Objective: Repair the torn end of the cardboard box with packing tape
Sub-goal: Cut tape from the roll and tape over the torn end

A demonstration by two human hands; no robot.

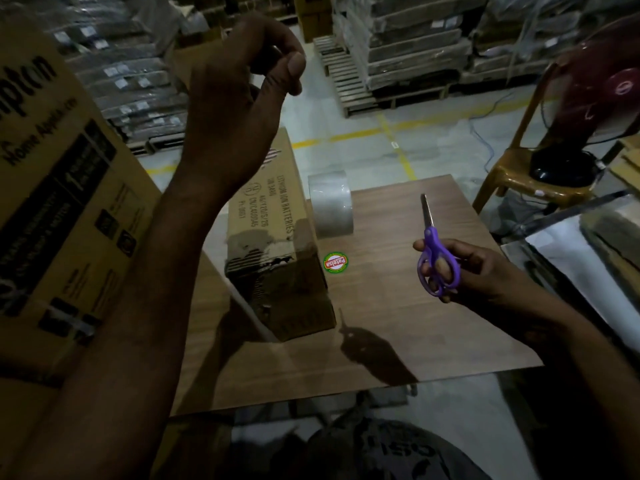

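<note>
A long brown cardboard box (273,216) lies on the wooden table (415,323), its near end torn and scuffed, with some clear tape across it. A roll of clear packing tape (332,206) stands on edge just right of the box. My left hand (242,81) is raised high above the box, thumb and fingertips pinched on what looks like a small greyish piece of tape (272,55). My right hand (478,271) hovers over the table's right half, gripping purple-handled scissors (437,261) with the blades closed and pointing away.
A round green and red sticker (335,262) lies by the box. A large printed carton (52,185) leans at the left. A yellow chair (519,174) carries a red fan (602,98) at the right. Wrapped stacks on pallets (415,46) fill the back.
</note>
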